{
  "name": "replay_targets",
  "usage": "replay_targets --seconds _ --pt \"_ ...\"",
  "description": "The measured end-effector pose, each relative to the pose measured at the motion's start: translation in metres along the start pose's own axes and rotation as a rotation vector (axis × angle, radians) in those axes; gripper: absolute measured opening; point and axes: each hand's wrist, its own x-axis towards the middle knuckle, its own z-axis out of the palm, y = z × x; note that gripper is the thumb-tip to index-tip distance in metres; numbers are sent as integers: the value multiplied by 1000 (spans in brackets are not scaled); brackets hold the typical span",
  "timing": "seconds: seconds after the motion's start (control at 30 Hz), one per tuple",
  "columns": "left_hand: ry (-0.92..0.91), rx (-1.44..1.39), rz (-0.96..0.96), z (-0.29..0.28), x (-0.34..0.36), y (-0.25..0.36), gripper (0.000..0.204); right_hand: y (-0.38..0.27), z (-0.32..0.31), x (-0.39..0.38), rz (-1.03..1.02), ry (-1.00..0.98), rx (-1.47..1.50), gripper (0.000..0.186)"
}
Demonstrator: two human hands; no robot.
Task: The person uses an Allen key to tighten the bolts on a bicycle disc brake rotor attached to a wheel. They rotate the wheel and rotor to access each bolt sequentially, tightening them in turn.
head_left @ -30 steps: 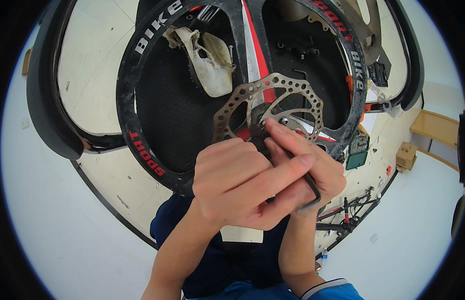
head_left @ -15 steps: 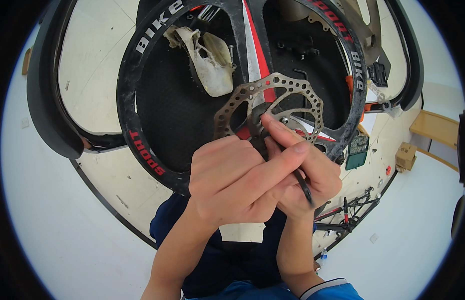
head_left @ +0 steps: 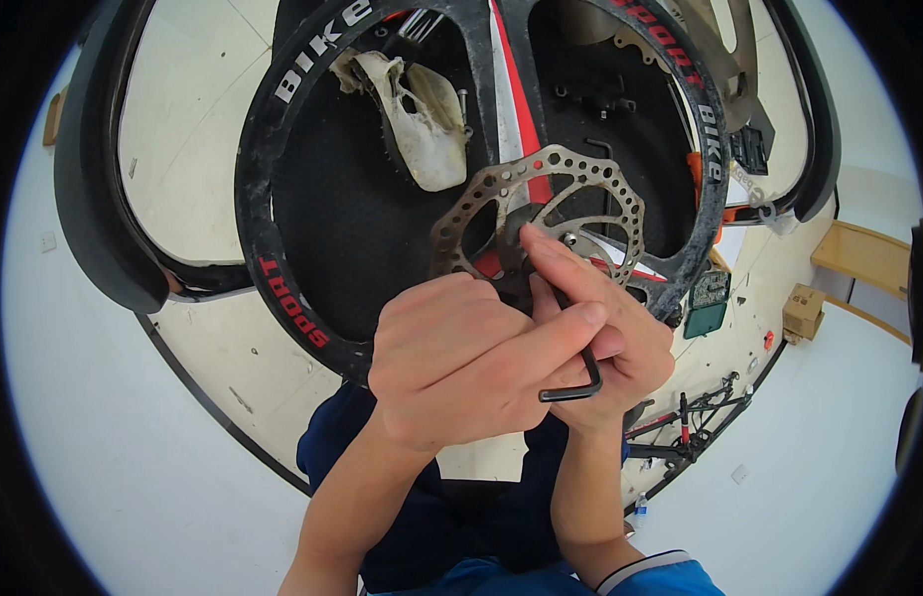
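Observation:
A bicycle wheel (head_left: 255, 169) with a black rim lies before me, its spokes marked in red and white. Over its hub sits a silver brake disc (head_left: 556, 159) with drilled holes. A black hex key (head_left: 572, 394) stands at the disc's centre, its bent end toward me. My left hand (head_left: 446, 353) is closed, its fingertips against the key near the bend. My right hand (head_left: 630, 343) pinches the key's shaft lower down, with the index finger reaching to the hub. The key's far tip is hidden by my fingers. A bolt head (head_left: 569, 239) shows beside them.
Inside the rim, on a black surface, are a torn whitish bicycle saddle (head_left: 426, 134), another hex key (head_left: 598, 147) and a dark metal part (head_left: 598, 97). A green tool case (head_left: 708, 301), a bicycle frame (head_left: 685, 427) and a cardboard box (head_left: 805, 311) are at the right.
The hex key has turned: its bent end, which pointed toward me and right, now points left. My hands have barely moved. The wheel and disc sit slightly further right in view.

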Motion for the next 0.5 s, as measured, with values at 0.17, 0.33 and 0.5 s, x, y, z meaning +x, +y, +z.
replay_targets --seconds 0.17,0.33,0.5 --pt "-40 -35 -17 2 1 2 40 0 -5 -4 78 -3 76 23" --pt "-10 -3 41 7 -1 -2 41 4 -3 -6 53 25 73 19" --pt "-13 56 16 6 2 4 43 -2 -18 -1 95 166 144 21"
